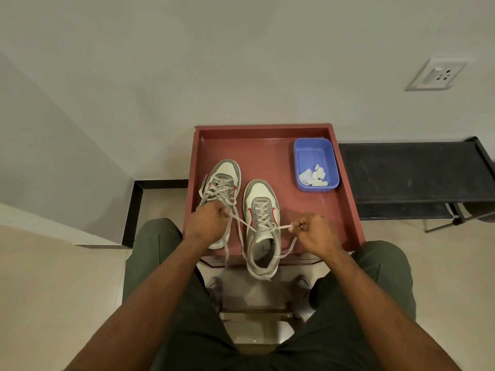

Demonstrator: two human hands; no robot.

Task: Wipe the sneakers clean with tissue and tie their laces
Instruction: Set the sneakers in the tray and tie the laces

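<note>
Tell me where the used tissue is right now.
In the head view, the crumpled tissue lies in the blue tub at the red tray's far right corner.

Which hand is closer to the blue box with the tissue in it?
The right hand. It pinches a lace just below the blue box. The left hand is far across the tray, over the other sneaker.

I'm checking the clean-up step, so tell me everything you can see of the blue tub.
The blue tub is a shallow, rounded-corner rectangular container that looks like plastic. It sits upright in the far right corner of the red tray, apart from both sneakers. Crumpled white tissue lies at its near end. Neither hand touches it.
</note>
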